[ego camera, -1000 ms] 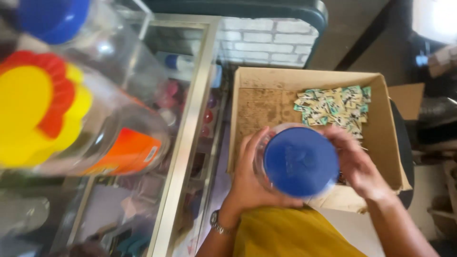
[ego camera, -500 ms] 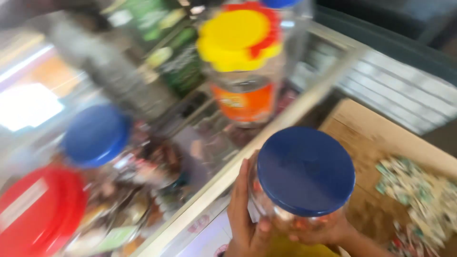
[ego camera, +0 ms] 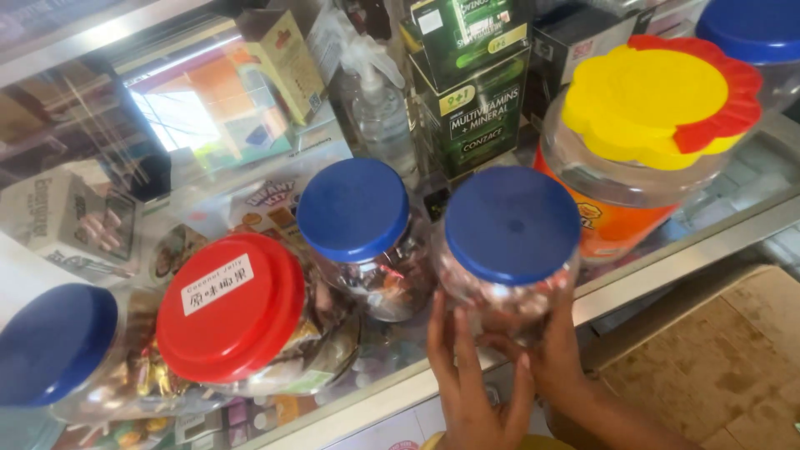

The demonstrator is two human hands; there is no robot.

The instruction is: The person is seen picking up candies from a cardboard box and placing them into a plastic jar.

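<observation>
Jar: a clear round plastic jar (ego camera: 510, 250) with a smooth blue lid, filled with wrapped sweets, is set on the glass counter (ego camera: 667, 262).
Grip: the left hand (ego camera: 471, 387) and right hand (ego camera: 554, 350) are pressed against the jar's near side, fingers spread.
Left of grip: a second blue-lidded jar (ego camera: 358, 225), then a red-lidded jar (ego camera: 237, 312).
Right of grip: a yellow flower-shaped lid (ego camera: 654, 96).
Change: the jar, earlier held off the counter's edge, is now rested among the others.

The clear plastic jar (ego camera: 510, 275) held at the front has a plain blue lid, as does the clear round jar (ego camera: 363, 242) beside it. The wide clear jar (ego camera: 242, 325) wears a red lid with a white label; the orange-bodied jar (ego camera: 633, 167) has a yellow-and-red scalloped lid.
</observation>
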